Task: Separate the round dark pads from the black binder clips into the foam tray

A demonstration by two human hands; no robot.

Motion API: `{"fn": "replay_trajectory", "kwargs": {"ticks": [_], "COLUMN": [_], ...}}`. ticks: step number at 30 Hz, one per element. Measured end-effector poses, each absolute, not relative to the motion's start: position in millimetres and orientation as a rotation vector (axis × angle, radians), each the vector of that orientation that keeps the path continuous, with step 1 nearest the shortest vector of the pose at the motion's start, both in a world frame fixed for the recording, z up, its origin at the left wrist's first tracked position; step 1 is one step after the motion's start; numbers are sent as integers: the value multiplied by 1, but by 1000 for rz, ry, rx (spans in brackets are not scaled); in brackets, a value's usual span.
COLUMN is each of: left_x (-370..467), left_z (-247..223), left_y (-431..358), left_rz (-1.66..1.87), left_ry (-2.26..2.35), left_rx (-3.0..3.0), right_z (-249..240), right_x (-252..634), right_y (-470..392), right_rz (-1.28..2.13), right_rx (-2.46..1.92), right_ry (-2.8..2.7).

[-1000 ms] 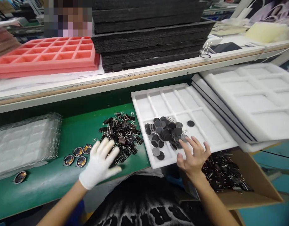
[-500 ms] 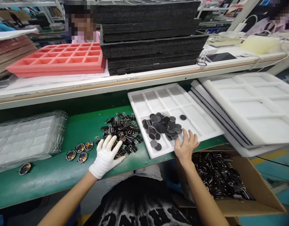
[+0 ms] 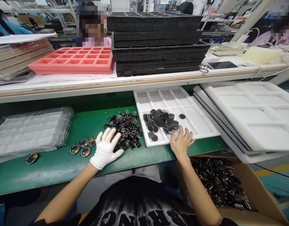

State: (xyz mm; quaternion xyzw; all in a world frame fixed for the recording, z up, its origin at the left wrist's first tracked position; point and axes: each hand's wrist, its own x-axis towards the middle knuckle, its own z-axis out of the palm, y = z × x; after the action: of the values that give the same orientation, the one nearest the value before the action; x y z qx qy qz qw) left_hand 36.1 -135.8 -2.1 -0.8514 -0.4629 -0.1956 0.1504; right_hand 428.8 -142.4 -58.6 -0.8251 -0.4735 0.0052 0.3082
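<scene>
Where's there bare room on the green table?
Behind the round amber pieces, between the clear plastic trays and black binder clips; also along the front edge, between the white-gloved left hand and bare right hand. Crowded: the clip pile, and the white foam tray where dark round discs heap.

Gloved left hand palm down, fingers spread, bare right hand slightly curled, forearms angled inward.
</scene>
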Motion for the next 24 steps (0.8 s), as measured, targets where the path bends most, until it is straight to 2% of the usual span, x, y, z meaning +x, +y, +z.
{"fn": "replay_trajectory", "kwargs": {"ticks": [5,10,16,20,24], "left_x": [31,38,26,9,-24], "left_z": [-10,-20,-23,-25,-23], "left_y": [-128,-126,-133,-146,-155], "left_rz": [-572,-520,-756,-773,-693], "left_ry": [-1621,-1593,-1511,-1423,-1459], "left_rx": [-2328,-2449,-2389,-2299,-2221], "right_z": [-70,-71,-73,-61,-39], "right_x": [439,435,432,463,519], "right_y": [-149,-149,-151,-137,-101], "right_rz": [-17,-60,-208,-189,-10], "right_rx": [-2137,-2102,-1996,-1921,-1814], "right_ry": [-1317,-1291,-1209,-1253,-1594]}}
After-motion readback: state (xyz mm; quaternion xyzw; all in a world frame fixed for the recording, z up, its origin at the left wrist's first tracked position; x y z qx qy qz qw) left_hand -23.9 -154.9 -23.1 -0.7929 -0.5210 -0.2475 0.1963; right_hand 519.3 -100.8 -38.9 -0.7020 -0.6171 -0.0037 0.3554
